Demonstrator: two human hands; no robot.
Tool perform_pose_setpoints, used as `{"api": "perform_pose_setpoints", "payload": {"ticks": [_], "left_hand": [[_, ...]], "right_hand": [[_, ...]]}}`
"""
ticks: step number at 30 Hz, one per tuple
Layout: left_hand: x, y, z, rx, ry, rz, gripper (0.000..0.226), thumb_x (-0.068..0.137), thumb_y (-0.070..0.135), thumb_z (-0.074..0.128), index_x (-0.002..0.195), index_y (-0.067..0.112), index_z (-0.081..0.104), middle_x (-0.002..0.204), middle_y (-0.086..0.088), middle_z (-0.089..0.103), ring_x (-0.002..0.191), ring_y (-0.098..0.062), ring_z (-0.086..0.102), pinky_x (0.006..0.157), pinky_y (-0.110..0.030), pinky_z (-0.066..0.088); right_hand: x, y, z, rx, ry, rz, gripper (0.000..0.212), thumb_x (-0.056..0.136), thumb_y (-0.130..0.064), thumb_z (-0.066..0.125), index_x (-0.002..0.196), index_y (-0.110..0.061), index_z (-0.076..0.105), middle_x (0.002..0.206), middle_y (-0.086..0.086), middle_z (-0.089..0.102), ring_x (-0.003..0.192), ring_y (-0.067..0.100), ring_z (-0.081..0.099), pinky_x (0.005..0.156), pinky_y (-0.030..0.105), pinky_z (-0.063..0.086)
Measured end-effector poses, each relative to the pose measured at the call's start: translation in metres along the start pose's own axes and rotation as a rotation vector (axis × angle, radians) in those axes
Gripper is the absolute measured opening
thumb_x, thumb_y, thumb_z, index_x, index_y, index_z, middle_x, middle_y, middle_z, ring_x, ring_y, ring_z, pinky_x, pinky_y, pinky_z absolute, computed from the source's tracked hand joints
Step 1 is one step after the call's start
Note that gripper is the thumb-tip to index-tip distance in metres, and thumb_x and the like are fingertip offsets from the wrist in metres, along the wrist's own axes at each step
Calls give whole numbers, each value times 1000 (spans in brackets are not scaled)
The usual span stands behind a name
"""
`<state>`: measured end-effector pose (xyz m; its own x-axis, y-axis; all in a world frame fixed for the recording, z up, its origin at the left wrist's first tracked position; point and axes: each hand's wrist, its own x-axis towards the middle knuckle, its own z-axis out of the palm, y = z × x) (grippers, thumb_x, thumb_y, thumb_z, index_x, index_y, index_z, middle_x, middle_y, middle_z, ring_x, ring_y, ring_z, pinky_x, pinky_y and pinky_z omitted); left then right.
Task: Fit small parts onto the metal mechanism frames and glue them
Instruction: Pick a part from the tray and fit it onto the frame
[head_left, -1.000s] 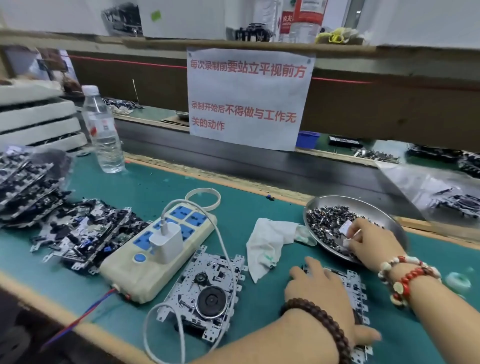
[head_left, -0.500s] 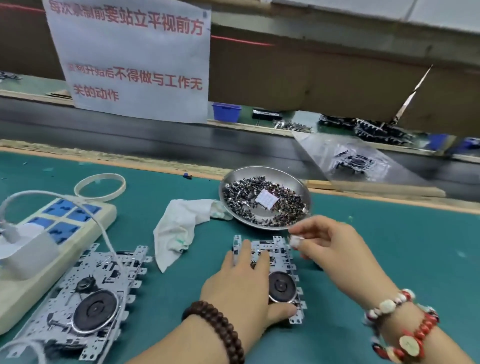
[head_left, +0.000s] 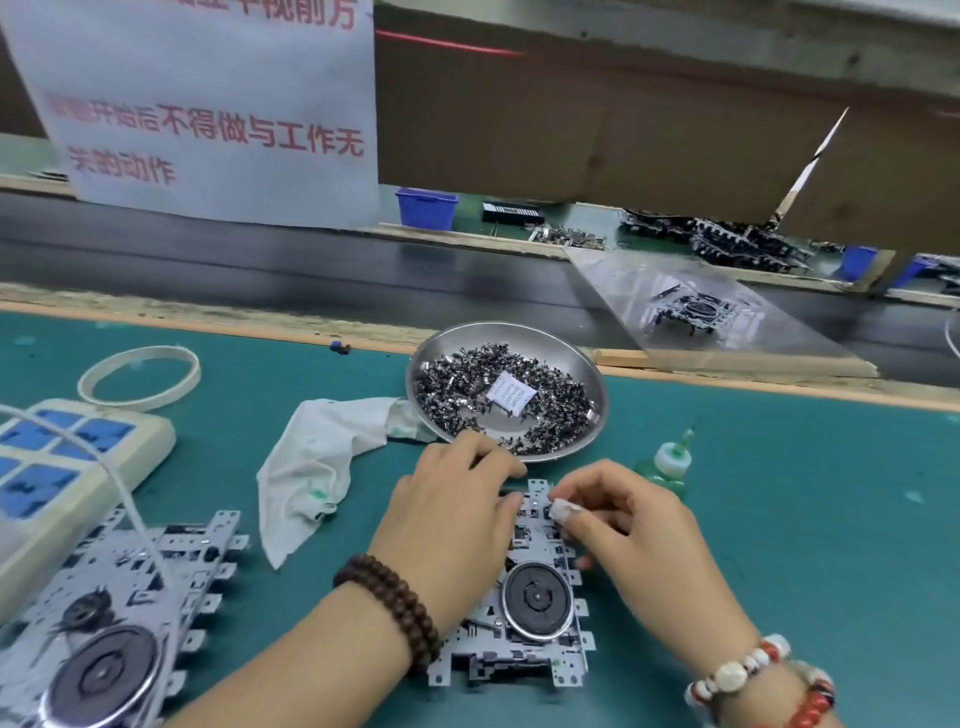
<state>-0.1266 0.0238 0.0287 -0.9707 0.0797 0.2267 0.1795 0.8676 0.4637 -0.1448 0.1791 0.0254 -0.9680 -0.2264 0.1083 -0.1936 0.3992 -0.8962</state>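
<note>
Green work surface (head_left: 779, 519), conveyor running behind it, printed notice hanging above. A second ago your right hand (head_left: 639, 525) was in the steel dish (head_left: 597, 410) of small parts; now it has come back and sits over the far end of the metal frame (head_left: 535, 618), thumb and forefinger pinched nearly closed with a white-wrapped fingertip at the frame's edge. Any part between them is too small to make out. Your left hand (head_left: 452, 525) has stayed flat on the frame, fingers loosely curled, pinning it down and gripping nothing. Reads as pick done, fitting now under way. The glue bottle (head_left: 667, 465) stands just beyond your right hand, untouched, so gluing is likely next. The dish lies just past both hands. A second frame (head_left: 130, 613) waits well off to the left of your left hand.
</note>
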Motion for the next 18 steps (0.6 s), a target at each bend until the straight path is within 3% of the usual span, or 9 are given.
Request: {"api": "perform_pose_setpoints", "payload": {"ticks": [3, 7, 18], "left_hand": [[-3, -3, 9, -13, 50, 63, 23, 94, 38, 37, 115, 40, 47, 115, 22, 36, 109, 0, 35, 96, -24, 28], [-5, -7, 16, 5, 25, 60, 25, 95, 42, 31, 118, 47, 39, 114, 25, 38, 106, 2, 35, 93, -19, 17], [-19, -4, 20, -87, 61, -40, 24, 89, 49, 26, 107, 52, 42, 98, 26, 36, 97, 10, 29, 80, -18, 8]], "right_hand": [[0, 3, -2, 67, -12, 13, 19, 82, -10, 67, 74, -27, 67, 71, -9, 68, 62, 5, 64, 57, 19, 53], [0, 5, -1, 117, -11, 11, 14, 82, -18, 66, 73, -29, 68, 67, -4, 68, 63, 5, 64, 57, 16, 51], [-2, 9, 0, 186, -22, 49, 17, 79, -6, 69, 75, -23, 68, 74, -3, 70, 65, 6, 65, 56, 17, 51]]}}
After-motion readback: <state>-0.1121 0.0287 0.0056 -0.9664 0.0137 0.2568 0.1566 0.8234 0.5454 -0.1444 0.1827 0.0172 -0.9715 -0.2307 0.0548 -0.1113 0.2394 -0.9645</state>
